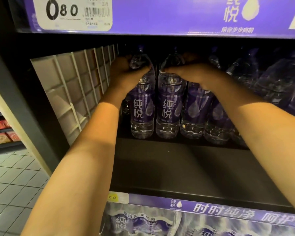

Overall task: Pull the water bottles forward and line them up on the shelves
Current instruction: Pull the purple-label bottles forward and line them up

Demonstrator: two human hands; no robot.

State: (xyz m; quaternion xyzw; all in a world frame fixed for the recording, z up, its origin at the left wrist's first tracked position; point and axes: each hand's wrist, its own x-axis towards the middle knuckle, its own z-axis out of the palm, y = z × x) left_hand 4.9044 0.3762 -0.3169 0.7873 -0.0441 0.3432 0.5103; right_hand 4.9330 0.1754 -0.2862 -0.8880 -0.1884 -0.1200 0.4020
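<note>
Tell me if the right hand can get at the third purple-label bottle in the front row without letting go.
Probably not. The right hand already grips the second bottle by its shoulder, and the third bottle stands right beneath that wrist. Free the grip and it looks reachable, since the shelf in front lies bare.

Dark shelf (pixel 186 167): purple-labelled water bottles (pixel 168 106) upright at back, front bare.

Both bare forearms reach forward and up, converging toward the middle; left hand (pixel 126 72) at left, fingers curled over something it grips, wrist bent slightly inward; right hand (pixel 192 72) just beside it, palm down, fingers curled likewise, thumb tip pointing left; the two hands nearly touching, level with each other.
</note>
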